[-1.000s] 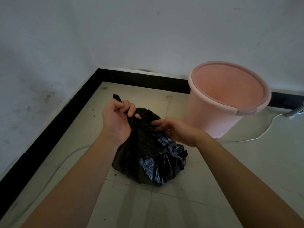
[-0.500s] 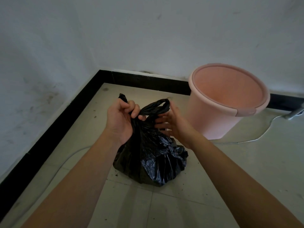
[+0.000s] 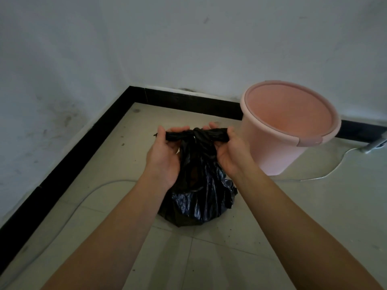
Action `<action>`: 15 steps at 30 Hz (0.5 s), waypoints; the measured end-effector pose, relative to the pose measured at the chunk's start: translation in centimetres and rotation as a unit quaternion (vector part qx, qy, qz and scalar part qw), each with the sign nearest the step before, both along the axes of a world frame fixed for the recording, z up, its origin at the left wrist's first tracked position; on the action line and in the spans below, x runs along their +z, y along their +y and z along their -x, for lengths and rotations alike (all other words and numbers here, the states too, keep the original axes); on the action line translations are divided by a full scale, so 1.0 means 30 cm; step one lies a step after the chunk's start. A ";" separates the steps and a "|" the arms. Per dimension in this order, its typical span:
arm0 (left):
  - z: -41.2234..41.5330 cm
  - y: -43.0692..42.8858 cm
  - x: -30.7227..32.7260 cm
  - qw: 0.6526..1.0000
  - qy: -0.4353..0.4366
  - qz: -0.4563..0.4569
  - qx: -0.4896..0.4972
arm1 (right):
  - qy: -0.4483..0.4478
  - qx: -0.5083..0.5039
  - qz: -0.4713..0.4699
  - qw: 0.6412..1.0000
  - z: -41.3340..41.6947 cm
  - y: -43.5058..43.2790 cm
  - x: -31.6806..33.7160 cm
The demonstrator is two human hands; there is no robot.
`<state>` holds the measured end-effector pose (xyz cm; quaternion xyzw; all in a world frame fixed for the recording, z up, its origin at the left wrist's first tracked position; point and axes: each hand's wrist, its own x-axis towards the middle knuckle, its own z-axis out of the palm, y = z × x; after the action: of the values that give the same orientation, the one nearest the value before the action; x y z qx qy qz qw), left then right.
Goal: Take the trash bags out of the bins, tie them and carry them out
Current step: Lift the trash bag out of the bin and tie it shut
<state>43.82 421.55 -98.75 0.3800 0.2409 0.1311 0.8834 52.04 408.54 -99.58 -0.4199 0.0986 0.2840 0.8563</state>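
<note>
A full black trash bag (image 3: pixel 201 197) sits on the tiled floor in a room corner. Its two twisted ends cross in a knot (image 3: pixel 196 133) at the top. My left hand (image 3: pixel 165 155) grips the left end of the bag, palm up. My right hand (image 3: pixel 230 151) grips the right end, and the two ends are stretched apart sideways. To the right stands a pink round bin (image 3: pixel 289 126), upright, with no bag inside it.
White walls meet in the corner behind, with a black skirting board (image 3: pixel 83 147) along their base. A thin white cable (image 3: pixel 88 193) runs over the floor at left, another cable (image 3: pixel 335 164) at right leads to a metal part (image 3: pixel 374 146).
The two ends of the bag, held up in a loop before, are now crossed into a knot and pulled apart sideways. Both hands have turned palm up and moved away from each other.
</note>
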 end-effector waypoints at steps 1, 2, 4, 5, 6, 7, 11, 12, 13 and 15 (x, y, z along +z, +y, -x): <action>0.008 -0.003 -0.024 0.999 0.025 0.014 0.023 | 0.030 -0.038 0.008 0.999 0.005 -0.004 -0.009; 0.020 0.011 -0.056 0.997 0.058 0.022 0.052 | 0.054 -0.091 0.037 0.994 0.006 -0.022 -0.028; 0.055 0.076 -0.127 0.982 0.147 -0.003 0.120 | 0.072 -0.181 0.121 0.973 -0.009 -0.107 -0.095; 0.078 0.112 -0.163 0.968 0.199 -0.042 0.147 | 0.081 -0.206 0.171 0.960 -0.019 -0.164 -0.145; 0.103 0.141 -0.193 0.951 0.247 -0.099 0.158 | 0.081 -0.211 0.226 0.947 -0.019 -0.215 -0.195; 0.125 0.155 -0.215 0.935 0.276 -0.159 0.154 | 0.071 -0.206 0.277 0.936 -0.009 -0.251 -0.234; 0.130 0.160 -0.245 0.927 0.253 -0.259 0.101 | 0.010 -0.162 0.295 0.942 0.008 -0.262 -0.299; 0.124 0.161 -0.245 0.933 0.250 -0.246 0.082 | 0.020 -0.121 0.283 0.951 0.010 -0.265 -0.312; 0.118 0.165 -0.246 0.938 0.254 -0.229 0.065 | 0.038 -0.075 0.279 0.957 0.012 -0.268 -0.322; 0.119 0.168 -0.260 0.935 0.282 -0.212 0.031 | 0.057 0.025 0.287 0.956 0.028 -0.283 -0.334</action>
<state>40.27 426.58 -106.55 0.5722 0.4583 0.0934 0.6736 51.18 400.06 -109.61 -0.6337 0.2141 0.2890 0.6849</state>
